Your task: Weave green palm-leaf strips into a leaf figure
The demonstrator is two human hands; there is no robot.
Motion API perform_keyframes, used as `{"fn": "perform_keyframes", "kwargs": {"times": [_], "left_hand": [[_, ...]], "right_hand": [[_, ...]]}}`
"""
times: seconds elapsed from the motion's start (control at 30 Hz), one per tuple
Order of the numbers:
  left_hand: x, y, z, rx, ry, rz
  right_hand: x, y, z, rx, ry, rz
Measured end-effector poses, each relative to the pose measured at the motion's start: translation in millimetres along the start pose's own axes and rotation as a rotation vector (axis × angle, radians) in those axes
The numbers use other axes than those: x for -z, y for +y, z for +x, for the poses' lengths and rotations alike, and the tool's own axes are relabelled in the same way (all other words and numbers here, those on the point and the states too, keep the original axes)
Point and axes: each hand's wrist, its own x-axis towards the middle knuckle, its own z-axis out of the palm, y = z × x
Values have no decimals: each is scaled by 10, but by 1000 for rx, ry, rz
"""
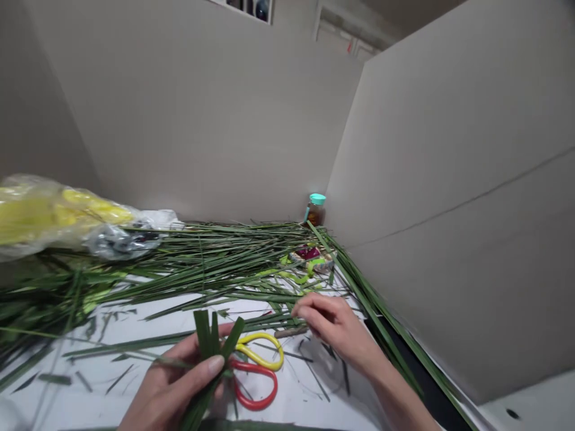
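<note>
Two hands work over a white worktop, the left hand by the near edge and the right hand toward the right edge. The left hand's fingers curl around a bundle of narrow green leaf strips, and its thumb presses across them, pinching the bundle upright. The right hand's fingers bunch together and curve downward (whether they pinch anything is hard to tell). Just below them lies a short twig, and between the hands sit scissors with yellow and red loop handles. Long leaf blades cover the far half of the worktop, some overhanging the right edge, with clippings scattered nearer. Beyond lie a clear plastic bag of yellow contents at the far left, a patterned packet, and a teal-lidded jar in the far right corner.
</note>
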Motion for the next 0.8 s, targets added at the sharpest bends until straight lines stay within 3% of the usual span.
{"fn": "perform_keyframes", "kwargs": {"times": [0.17,0.27,0.5,0.63,0.8], "left_hand": [[12,179,-50,-70,31,-98],[79,232,-32,-95,89,-112],[74,348,-68,-146,152,-183],[43,409,-65,-150,196,-217],[24,481,-58,-155,340,-285]], "right_hand": [[-213,-145,-142,106,-203,-38],[-255,-177,-172,101,-258,-40],[-92,-127,-190,6,-200,184],[-5,-30,-221,-32,-274,447],[94,-39,-219,-85,-335,519]]}}
